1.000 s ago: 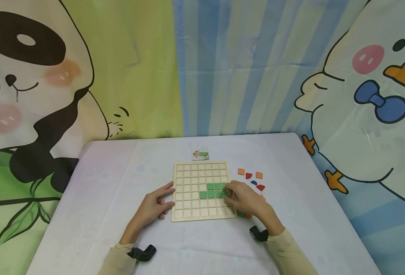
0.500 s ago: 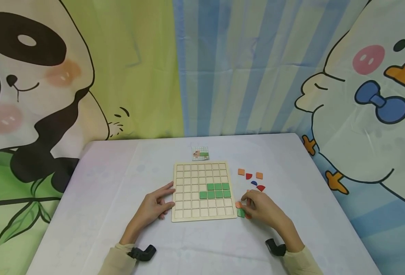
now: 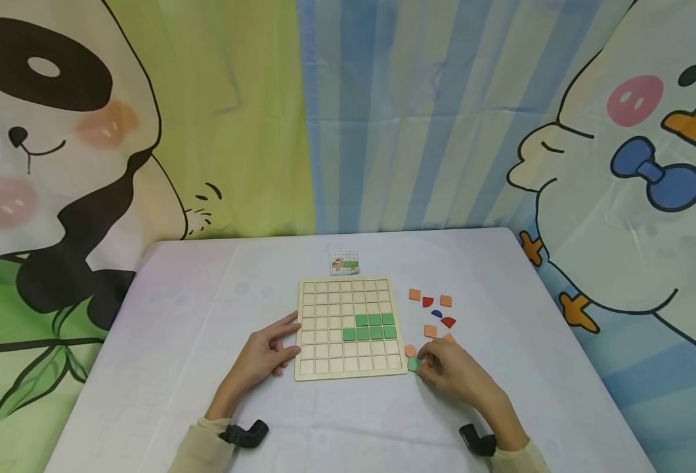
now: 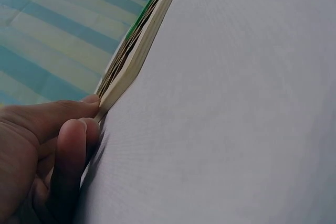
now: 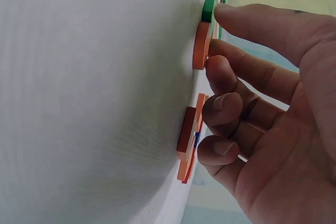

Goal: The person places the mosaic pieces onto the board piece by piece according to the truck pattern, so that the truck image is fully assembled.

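A pale wooden grid board [image 3: 324,361] lies on the table with two rows of green squares [image 3: 369,334] set in its right part. Against the board's left edge rests my left hand [image 3: 268,348], index finger and thumb reaching out to it; the left wrist view shows fingertips touching the rim. Just off the lower right corner, my right hand [image 3: 457,371] is over a loose green piece [image 3: 413,364] and an orange piece [image 5: 201,45]. In the right wrist view its thumb and index finger stand apart, thumb tip beside the green piece, nothing gripped.
Right of the board lie orange squares [image 3: 430,331], red quarter-like pieces [image 3: 427,302], a small blue half-round piece [image 3: 436,313] and a round orange piece [image 3: 410,351]. A picture card [image 3: 345,263] lies behind the board. Printed curtains [image 3: 383,131] hang behind the table.
My right hand has left the green squares on the board and moved right and toward me to the loose pieces, uncovering the row ends and an orange square. My left hand has stayed put.
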Demonstrator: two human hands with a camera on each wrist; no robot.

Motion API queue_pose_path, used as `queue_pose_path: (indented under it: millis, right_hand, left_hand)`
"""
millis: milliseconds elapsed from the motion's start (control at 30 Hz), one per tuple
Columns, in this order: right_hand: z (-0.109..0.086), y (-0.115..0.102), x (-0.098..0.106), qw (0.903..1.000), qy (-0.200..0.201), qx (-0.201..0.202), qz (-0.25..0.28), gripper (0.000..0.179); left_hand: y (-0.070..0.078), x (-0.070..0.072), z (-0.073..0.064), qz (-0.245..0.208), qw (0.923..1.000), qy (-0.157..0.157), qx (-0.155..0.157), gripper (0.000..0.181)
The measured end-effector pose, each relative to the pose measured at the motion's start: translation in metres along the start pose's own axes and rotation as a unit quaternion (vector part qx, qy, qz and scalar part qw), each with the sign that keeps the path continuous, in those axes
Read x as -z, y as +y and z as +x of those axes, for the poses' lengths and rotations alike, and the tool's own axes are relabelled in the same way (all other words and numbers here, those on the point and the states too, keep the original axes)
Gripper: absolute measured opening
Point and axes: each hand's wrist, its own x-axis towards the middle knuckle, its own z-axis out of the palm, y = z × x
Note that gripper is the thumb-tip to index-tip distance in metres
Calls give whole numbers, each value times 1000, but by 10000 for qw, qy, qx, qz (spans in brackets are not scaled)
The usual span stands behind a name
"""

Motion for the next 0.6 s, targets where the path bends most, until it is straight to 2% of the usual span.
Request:
queue_pose_path:
  millis: [233,600]
  right_hand:
    - [-3,-3,-1,10000,6,-78,-18,22]
    - [-2,-3,-3,9999,-11,-147,-31,23]
  left_hand:
    - [2,1,0,33,10000,10,-3,57]
    - [1,0,0,40,10000,5,11,58]
